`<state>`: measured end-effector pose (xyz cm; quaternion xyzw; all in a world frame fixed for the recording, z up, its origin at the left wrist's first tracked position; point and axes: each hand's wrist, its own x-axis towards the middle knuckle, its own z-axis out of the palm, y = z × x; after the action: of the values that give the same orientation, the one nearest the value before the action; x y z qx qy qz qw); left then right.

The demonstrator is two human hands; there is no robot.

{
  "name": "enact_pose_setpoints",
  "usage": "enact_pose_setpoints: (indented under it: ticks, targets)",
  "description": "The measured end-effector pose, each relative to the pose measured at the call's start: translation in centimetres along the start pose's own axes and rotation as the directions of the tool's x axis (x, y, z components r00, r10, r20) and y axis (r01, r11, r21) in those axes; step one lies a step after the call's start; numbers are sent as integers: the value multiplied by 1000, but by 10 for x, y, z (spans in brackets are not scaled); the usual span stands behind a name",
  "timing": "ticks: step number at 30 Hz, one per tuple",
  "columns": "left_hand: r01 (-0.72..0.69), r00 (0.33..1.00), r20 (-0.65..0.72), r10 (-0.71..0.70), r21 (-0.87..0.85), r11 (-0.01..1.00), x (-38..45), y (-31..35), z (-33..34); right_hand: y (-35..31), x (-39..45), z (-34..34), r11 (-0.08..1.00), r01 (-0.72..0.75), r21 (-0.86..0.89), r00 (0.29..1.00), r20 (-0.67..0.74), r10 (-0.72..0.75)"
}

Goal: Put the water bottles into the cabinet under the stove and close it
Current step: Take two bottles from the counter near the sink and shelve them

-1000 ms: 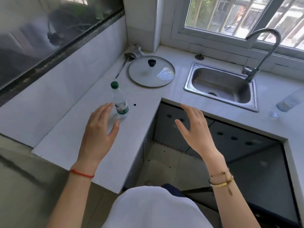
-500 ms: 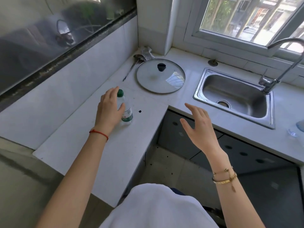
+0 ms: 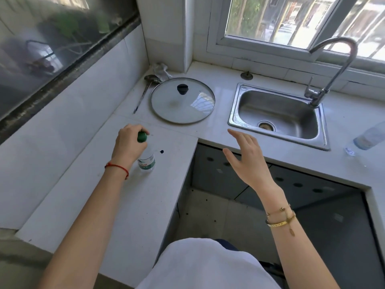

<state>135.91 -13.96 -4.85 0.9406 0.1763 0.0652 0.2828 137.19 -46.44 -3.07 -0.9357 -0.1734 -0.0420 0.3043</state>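
Note:
A small clear water bottle (image 3: 147, 161) with a green cap and green label stands upright on the white counter (image 3: 83, 201) at the left. My left hand (image 3: 129, 146) is wrapped around its neck and upper body, just below the cap. My right hand (image 3: 246, 158) hovers open, fingers spread, over the counter's front edge near the sink, holding nothing. A second clear bottle (image 3: 369, 136) lies on its side on the counter at the far right edge. Dark grey cabinet fronts (image 3: 220, 174) with round holes run below the counter.
A glass pot lid (image 3: 183, 100) lies flat behind the bottle, with a ladle (image 3: 145, 88) to its left. A steel sink (image 3: 279, 115) and curved tap (image 3: 333, 69) sit under the window. The tiled floor (image 3: 218, 217) shows between the counter runs.
My left hand has closed around the bottle's neck; a second ago it was open and short of it. My right hand stayed open. The view shifted slightly.

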Motion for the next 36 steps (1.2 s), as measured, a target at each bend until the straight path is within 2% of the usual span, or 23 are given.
enact_pose_setpoints:
  ticks: [6,10,19,25,30,36]
  targets:
    - [-150,986,62,153,-37,988,-4,39,21,17,-3,-15,996,-88,-27,993,-82,85]
    - [-272,951,115,285,-119,955,1,82,35,39,-12,-32,981,-191,-45,972,-147,182]
    - [-541,777,180,603,-299,786,31,212,91,105,-24,-80,907,-416,-57,868,-321,378]
    - [-604,677,208,706,-391,695,49,303,134,177,-14,-134,849,-524,-70,779,-444,443]
    - [-605,624,255,739,-441,663,65,373,171,255,8,-192,793,-606,-69,702,-514,493]
    - [-608,593,256,764,-480,632,79,440,212,348,49,-243,718,-691,-87,640,-535,551]
